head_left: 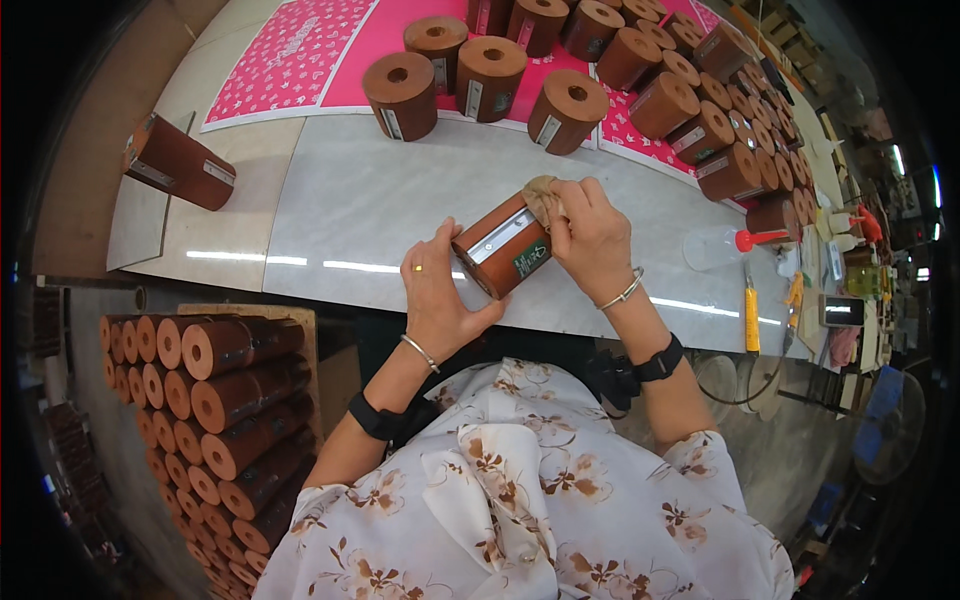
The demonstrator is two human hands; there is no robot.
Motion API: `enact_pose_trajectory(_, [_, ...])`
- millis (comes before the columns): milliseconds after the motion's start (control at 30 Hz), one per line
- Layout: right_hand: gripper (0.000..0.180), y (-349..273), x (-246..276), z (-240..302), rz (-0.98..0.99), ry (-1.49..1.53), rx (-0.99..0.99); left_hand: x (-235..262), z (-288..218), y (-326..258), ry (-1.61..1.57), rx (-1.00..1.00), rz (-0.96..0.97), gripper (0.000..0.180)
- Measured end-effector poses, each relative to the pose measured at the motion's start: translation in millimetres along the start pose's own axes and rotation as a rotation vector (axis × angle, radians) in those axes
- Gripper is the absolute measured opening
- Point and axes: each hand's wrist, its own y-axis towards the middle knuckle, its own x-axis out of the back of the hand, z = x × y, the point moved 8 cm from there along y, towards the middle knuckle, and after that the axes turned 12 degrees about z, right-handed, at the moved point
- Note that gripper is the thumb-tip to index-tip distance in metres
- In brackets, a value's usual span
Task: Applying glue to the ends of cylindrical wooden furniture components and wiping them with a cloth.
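Over the near part of the worktable, a reddish-brown wooden cylinder [495, 262] lies tilted, its right end raised. A silvery metal strip runs along it beside a green label with white marks. My left hand [440, 288] holds its lower left end, thumb on the near side and fingers on the far side. Pinched in my right hand [592, 238] is a crumpled tan cloth [541, 198], pressed against the cylinder's upper right end. That end is hidden by the cloth and fingers.
Many similar cylinders [492, 72] stand on pink printed sheets [345, 85] at the back. Another [180, 165] lies at left on the table [340, 190]. More are stacked [240, 350] below left. A clear bottle with red cap [712, 247] and yellow tube [751, 318] lie right.
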Motion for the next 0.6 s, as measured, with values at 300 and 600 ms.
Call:
enact_pose_trajectory(300, [0.017,-11,-17,74,0.075,0.106,0.239,5,2,0,0.045,-0.003,-0.021,0.084])
enact_pose_trajectory(600, [0.015,-3,-11,64,0.004,0.082,0.204,4,-2,-4,0.038,-0.062,-0.006,0.088])
